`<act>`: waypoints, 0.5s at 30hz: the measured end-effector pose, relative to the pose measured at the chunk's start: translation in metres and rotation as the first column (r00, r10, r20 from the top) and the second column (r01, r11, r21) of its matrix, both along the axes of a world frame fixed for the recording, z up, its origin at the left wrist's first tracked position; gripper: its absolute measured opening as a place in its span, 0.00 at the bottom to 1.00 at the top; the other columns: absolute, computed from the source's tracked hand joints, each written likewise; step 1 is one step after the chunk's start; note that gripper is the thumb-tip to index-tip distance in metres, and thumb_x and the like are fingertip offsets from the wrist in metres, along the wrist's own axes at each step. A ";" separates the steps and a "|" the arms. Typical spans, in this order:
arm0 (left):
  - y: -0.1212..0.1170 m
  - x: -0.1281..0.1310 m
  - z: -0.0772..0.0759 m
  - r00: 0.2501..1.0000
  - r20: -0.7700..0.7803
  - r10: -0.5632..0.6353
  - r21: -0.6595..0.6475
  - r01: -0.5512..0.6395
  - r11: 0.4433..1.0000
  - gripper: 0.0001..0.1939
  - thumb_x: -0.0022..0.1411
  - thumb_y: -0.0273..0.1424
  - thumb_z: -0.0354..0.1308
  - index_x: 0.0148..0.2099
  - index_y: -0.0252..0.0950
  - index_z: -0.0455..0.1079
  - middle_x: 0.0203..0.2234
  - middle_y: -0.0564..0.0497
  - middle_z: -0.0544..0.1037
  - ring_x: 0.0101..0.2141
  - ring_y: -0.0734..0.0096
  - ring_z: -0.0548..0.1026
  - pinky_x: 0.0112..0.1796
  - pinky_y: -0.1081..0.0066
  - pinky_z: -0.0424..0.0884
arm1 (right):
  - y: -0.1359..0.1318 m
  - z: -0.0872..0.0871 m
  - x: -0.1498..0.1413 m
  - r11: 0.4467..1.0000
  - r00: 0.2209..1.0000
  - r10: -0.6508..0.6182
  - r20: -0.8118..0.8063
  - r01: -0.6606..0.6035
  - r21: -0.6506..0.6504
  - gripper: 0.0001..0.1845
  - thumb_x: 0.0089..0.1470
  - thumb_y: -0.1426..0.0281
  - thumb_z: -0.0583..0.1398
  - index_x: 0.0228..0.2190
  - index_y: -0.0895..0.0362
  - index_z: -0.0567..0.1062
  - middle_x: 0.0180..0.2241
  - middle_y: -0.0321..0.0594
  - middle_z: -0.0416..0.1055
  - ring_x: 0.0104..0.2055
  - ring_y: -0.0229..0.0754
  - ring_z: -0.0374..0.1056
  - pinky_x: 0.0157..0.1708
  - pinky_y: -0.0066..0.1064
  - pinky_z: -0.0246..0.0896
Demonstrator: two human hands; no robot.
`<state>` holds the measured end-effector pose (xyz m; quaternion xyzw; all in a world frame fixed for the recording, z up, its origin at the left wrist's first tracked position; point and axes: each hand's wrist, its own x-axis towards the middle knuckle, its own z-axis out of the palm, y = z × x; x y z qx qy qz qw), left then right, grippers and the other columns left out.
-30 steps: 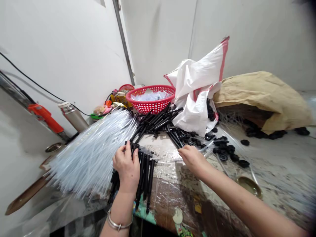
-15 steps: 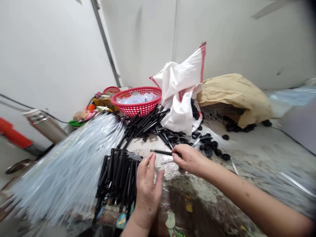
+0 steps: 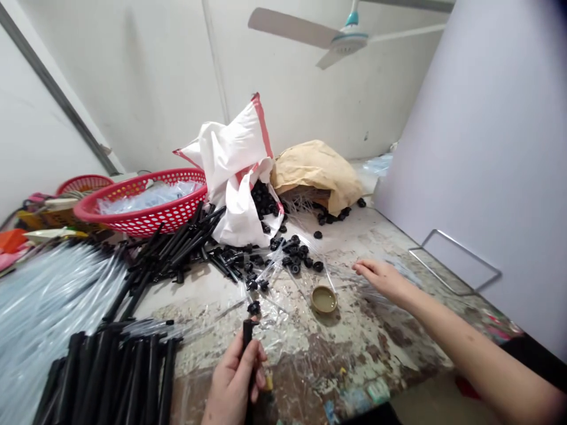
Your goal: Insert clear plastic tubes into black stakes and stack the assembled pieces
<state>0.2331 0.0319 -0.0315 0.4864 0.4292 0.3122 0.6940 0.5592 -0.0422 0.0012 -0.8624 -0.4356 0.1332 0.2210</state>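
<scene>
My left hand (image 3: 237, 378) is wrapped round a black plastic tube (image 3: 247, 335) held roughly upright, with a small side spout near its top. Just beyond that top is a black ridged cap (image 3: 254, 308); whether the two touch I cannot tell. Out to the right, my right hand (image 3: 380, 278) hovers low over the table, fingertips pinched together. Thin clear plastic tubes (image 3: 401, 268) lie blurred beside and behind it; anything between the fingertips is too small to make out. A small round dish of liquid (image 3: 323, 300) stands between my hands.
Black tubes (image 3: 106, 378) stand bundled at front left, beside a heap of clear straws (image 3: 48, 313). Behind are a red basket (image 3: 146, 221), a white sack (image 3: 234, 153) spilling black caps, and a tan bag (image 3: 316, 168). A pale panel with a wire handle (image 3: 456, 292) borders the right.
The view has swung right. My right hand has let go of the black tube and moved out to the right. My left hand, open before, now grips a black tube upright.
</scene>
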 end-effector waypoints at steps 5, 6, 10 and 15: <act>0.002 0.010 0.001 0.987 0.155 0.042 -0.155 -0.018 0.988 0.18 0.50 0.41 0.63 0.36 0.33 0.68 0.23 0.54 0.71 0.17 0.85 0.59 0.17 0.83 0.55 | 0.002 -0.033 0.044 0.997 0.995 -0.061 0.078 0.064 -0.038 0.07 0.49 0.72 0.55 0.24 0.56 0.74 0.28 0.41 0.73 0.33 0.43 0.67 0.33 0.30 0.57; 0.003 0.010 0.000 0.982 0.182 0.056 -0.185 -0.022 0.982 0.18 0.50 0.40 0.63 0.38 0.33 0.68 0.23 0.54 0.71 0.17 0.84 0.60 0.17 0.83 0.55 | 0.003 -0.037 0.046 0.997 0.994 -0.066 0.081 0.070 -0.043 0.07 0.49 0.72 0.55 0.23 0.56 0.73 0.26 0.40 0.72 0.31 0.42 0.66 0.32 0.30 0.56; 0.006 0.010 -0.001 0.965 0.233 0.123 -0.250 -0.063 0.966 0.24 0.48 0.36 0.65 0.47 0.37 0.64 0.24 0.55 0.70 0.18 0.84 0.60 0.16 0.84 0.53 | 0.008 -0.040 0.053 0.997 0.995 -0.074 0.067 0.076 -0.017 0.08 0.49 0.72 0.54 0.21 0.56 0.70 0.22 0.39 0.69 0.27 0.40 0.63 0.29 0.29 0.55; 0.004 0.009 -0.002 0.981 0.185 0.051 -0.191 -0.015 0.981 0.20 0.51 0.37 0.63 0.45 0.35 0.66 0.24 0.54 0.71 0.17 0.85 0.59 0.16 0.83 0.52 | 0.011 -0.011 0.033 0.995 0.999 -0.040 0.014 0.039 0.089 0.11 0.57 0.70 0.47 0.31 0.56 0.68 0.26 0.38 0.70 0.28 0.39 0.64 0.30 0.29 0.57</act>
